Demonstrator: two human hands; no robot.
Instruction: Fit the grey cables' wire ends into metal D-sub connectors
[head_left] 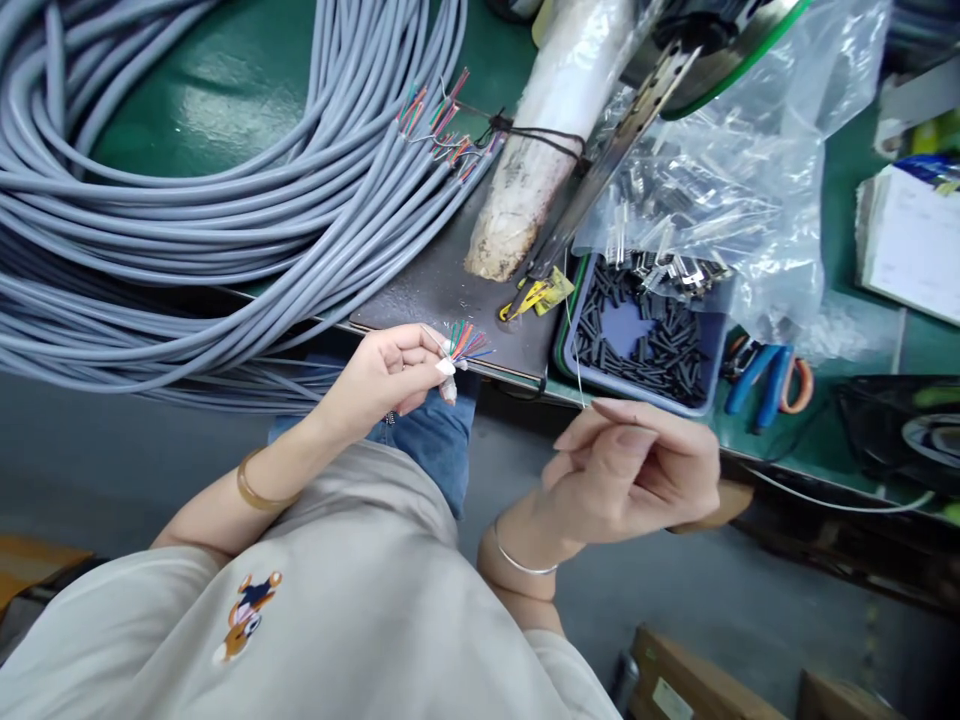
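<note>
My left hand [401, 370] is closed in a pinch on the stripped end of a cable, just off the bench's front edge. Its thin coloured wires [469, 342] fan out to the right, in green, red, blue and other colours. White material shows around the fingertips there. My right hand [637, 460] is raised in front of a blue tray [705, 400], thumb and forefinger pressed together. A thin silvery strand [576, 350] runs up from these fingertips past the tray's left side. Short black tubes [675, 360] and shiny metal pieces [675, 270] lie in the tray.
Coiled grey cables [247, 220] with stripped ends cover the bench's left. A plastic-wrapped post [540, 150] and slotted metal bar [622, 130] slant over a dark board [427, 270]. Right of the tray lie blue-handled pliers [754, 385], an orange-handled tool [796, 388] and papers [911, 240].
</note>
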